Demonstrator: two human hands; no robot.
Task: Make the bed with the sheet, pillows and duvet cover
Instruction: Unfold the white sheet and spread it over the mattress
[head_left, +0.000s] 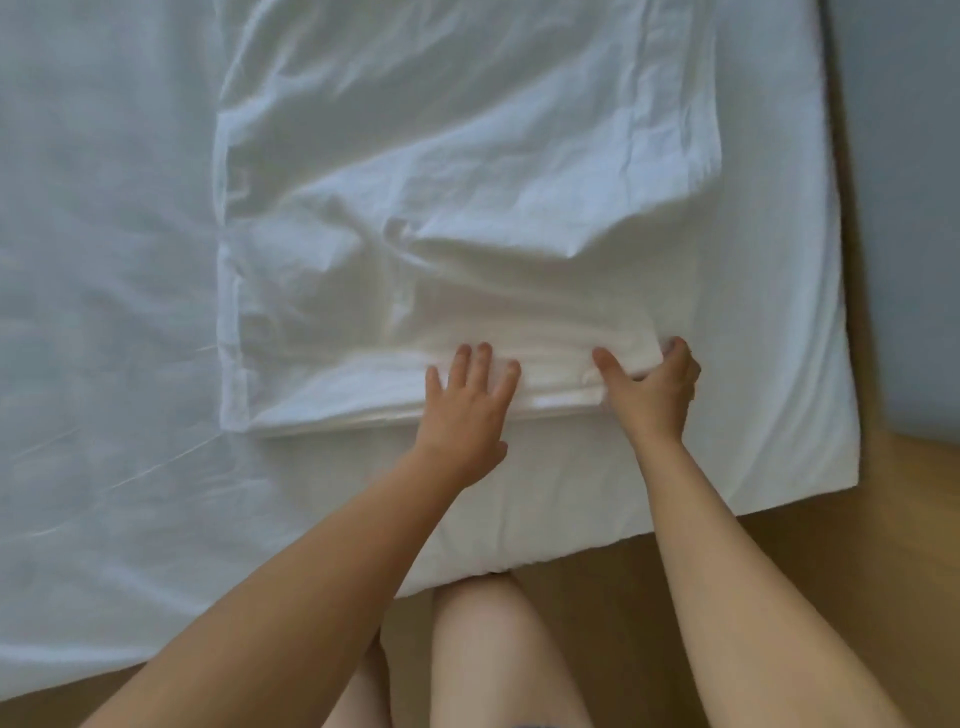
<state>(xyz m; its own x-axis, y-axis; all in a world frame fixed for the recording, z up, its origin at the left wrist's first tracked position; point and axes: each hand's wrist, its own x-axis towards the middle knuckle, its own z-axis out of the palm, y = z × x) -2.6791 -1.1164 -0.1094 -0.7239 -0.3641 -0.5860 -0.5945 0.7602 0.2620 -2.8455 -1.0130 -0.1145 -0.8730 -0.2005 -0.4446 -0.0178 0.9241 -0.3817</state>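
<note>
A white pillow in its wrinkled case (467, 171) lies near the right end of the bed, on the white sheet (104, 312) that covers the mattress. My left hand (470, 410) lies flat with straight fingers on the pillow's near edge. My right hand (652, 387) grips the pillow's near right corner, thumb on top and fingers curled round the edge. No duvet cover can be told apart here.
The mattress corner (831, 467) ends at the right over a wooden floor (909, 571). A grey wall (909, 208) runs along the right side. My bare knees (483, 649) touch the bed's near edge.
</note>
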